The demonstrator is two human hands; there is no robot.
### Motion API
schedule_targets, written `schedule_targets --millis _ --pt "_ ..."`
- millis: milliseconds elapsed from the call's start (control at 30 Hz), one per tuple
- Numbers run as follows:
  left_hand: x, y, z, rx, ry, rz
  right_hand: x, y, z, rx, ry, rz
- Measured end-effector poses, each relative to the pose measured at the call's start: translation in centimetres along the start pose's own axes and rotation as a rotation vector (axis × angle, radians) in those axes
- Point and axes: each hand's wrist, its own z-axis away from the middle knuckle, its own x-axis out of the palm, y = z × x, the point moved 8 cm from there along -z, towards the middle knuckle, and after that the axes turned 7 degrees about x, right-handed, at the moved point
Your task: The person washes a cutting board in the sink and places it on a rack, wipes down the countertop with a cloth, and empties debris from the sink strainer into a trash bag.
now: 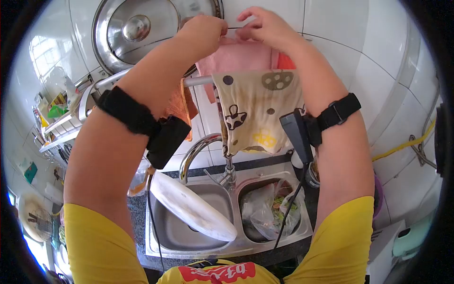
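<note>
At the top of the head view, a pink cloth (243,56) hangs against the tiled wall. My left hand (203,32) is closed at its upper left edge, the fingertips partly hidden. To the right, my right hand (266,29) is over the cloth's upper edge, fingers apart and thumb close to the fabric. In front of the pink cloth, a beige patterned towel (257,106) drapes over a metal rail (201,81). An orange cloth (176,108) hangs further left, partly behind my left arm.
Below is a double sink (158,236) with a curved faucet (189,158). A white oblong object (191,208) leans in the left basin; a plastic bag (265,213) of scraps lies in the right. A large metal lid (111,35) stands behind my left arm. A dish rack (71,125) is left.
</note>
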Motion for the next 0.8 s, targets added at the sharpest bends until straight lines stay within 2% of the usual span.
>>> schedule_targets --millis 67,100,167,200,333,400,433,500,633,700,733,800 --pt "-0.7 0.0 0.5 0.045 0.134 0.109 -3.0 0.9 0.2 0.105 0.263 -0.157" --pt "-1.0 -0.1 0.9 0.045 0.132 0.108 -3.7 0.9 0.4 0.105 0.262 -0.159" --pt "-1.0 0.4 1.9 0.125 0.024 0.172 -4.3 0.0 1.1 0.012 0.142 0.417" --pt "-0.7 0.2 2.4 0.123 0.021 0.178 -3.9 1.0 1.7 0.066 0.011 0.385" --pt "-1.1 -2.0 3.7 0.1 0.04 0.013 -2.9 1.2 2.8 -0.011 -0.074 0.5" --pt "-1.8 -2.7 4.4 0.117 0.075 -0.027 -1.4 -0.1 3.3 -0.169 -0.14 0.281" --pt "-1.8 -3.0 4.9 0.084 0.043 -0.052 -1.1 -0.1 3.4 -0.162 -0.142 0.277" --pt "-1.6 -3.3 5.2 0.052 0.009 -0.079 -1.2 1.3 3.2 0.027 -0.082 0.292" --pt "-1.7 -2.4 5.2 0.175 0.092 -0.074 -2.6 3.0 3.0 0.149 -0.075 0.422" --pt "-1.6 -1.7 4.8 0.22 0.118 -0.054 -4.2 -0.7 4.4 -0.216 0.35 0.549" --pt "-1.1 -1.8 4.4 0.164 0.077 -0.109 -3.8 -1.1 4.5 -0.219 0.34 0.543" --pt "-0.3 -2.9 4.1 0.096 0.004 -0.159 -1.1 0.4 4.1 0.023 0.026 0.933"
